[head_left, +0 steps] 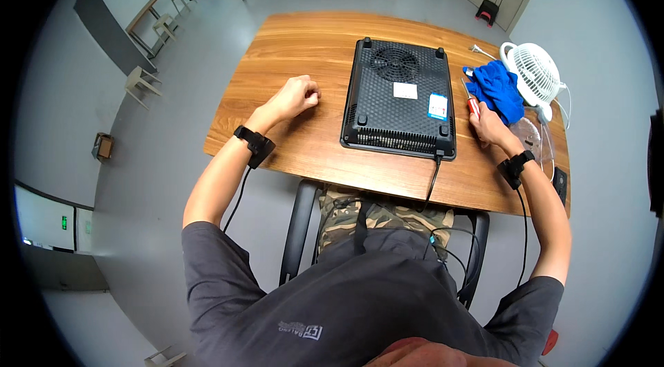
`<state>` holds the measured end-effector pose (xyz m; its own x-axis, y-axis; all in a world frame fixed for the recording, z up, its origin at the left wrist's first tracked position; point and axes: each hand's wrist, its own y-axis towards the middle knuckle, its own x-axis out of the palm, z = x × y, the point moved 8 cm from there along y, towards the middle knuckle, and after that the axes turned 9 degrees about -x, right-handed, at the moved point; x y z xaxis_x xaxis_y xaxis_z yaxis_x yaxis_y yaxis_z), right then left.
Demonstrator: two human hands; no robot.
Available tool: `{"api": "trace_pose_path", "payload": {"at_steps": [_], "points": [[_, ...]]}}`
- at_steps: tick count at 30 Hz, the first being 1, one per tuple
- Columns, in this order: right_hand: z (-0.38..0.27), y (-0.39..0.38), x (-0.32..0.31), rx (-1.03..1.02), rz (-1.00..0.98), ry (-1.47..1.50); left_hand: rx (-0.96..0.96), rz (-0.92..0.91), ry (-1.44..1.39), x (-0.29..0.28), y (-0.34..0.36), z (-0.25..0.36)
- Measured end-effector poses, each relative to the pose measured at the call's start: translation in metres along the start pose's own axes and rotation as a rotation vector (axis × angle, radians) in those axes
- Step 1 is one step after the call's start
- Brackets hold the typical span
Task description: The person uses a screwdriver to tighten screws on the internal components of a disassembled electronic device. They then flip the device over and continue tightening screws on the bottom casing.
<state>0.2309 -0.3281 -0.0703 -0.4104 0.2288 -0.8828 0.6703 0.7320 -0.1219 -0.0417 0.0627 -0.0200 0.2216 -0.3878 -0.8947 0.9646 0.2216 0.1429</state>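
Note:
An induction cooker (398, 108) lies bottom up on the wooden table, its round fan grille at the far end and rubber feet at the corners. Left of it, my left hand (296, 96) rests on the tabletop in a loose fist, with no object showing in it. On the cooker's right side, my right hand (490, 126) is closed around a screwdriver (474, 106) with a red handle, its thin shaft pointing away from me. The screwdriver is apart from the cooker. Just beyond my right hand lies a crumpled blue cloth (499, 90).
A white fan (536, 71) with its cord stands at the table's right edge. Near my right wrist sits a clear plastic dish (531, 135) holding small dark pieces. A black cord (434, 184) hangs from the cooker over the near edge of the table (297, 35).

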Motion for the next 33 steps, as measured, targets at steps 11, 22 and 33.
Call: {"api": "trace_pose_path", "payload": {"at_steps": [11, 22, 33], "points": [[-0.125, 0.012, -0.078, -0.522, 0.246, -0.25, -0.328, -0.04, -0.645, -0.003, 0.032, 0.036], [-0.199, 0.006, -0.034, -0.747, 0.079, -0.288, -0.271, -0.004, -0.89, 0.007, 0.045, 0.052], [-0.208, 0.007, -0.02, -0.821, 0.017, -0.38, -0.184, -0.035, -0.858, 0.014, 0.048, 0.055]]}}
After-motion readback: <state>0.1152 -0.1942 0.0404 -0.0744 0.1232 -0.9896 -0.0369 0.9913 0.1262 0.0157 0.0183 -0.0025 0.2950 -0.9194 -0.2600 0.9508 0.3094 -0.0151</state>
